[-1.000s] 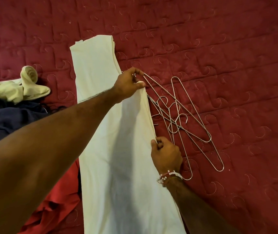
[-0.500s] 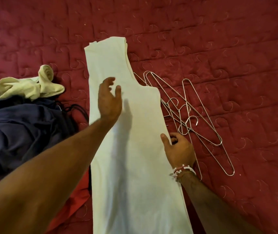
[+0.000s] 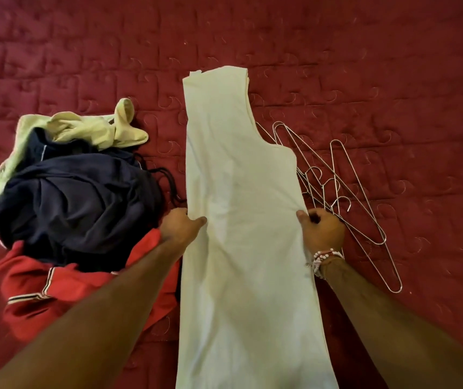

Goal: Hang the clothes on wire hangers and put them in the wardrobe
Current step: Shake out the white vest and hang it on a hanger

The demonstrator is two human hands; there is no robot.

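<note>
A cream sleeveless garment [image 3: 241, 220], folded lengthwise, lies flat on the red quilted bed [image 3: 365, 66]. My left hand [image 3: 181, 227] pinches its left edge at mid-length. Opposite it, my right hand [image 3: 321, 230], with a beaded bracelet at the wrist, grips the right edge, and the cloth puckers there. A loose heap of several silver wire hangers [image 3: 337, 186] lies on the quilt just right of the garment, partly under my right hand and the cloth's edge.
A pile of clothes sits left of the garment: a dark navy piece [image 3: 75, 200] on top, a pale green-cream piece [image 3: 98, 127] behind it, and a red striped-trim shirt [image 3: 42, 290] in front. Red quilt stretches beyond and to the right.
My left hand left the hangers' tips, crossed the garment and now pinches its left edge. My right hand stayed on the right edge. The camera shifted, showing more of the clothes pile.
</note>
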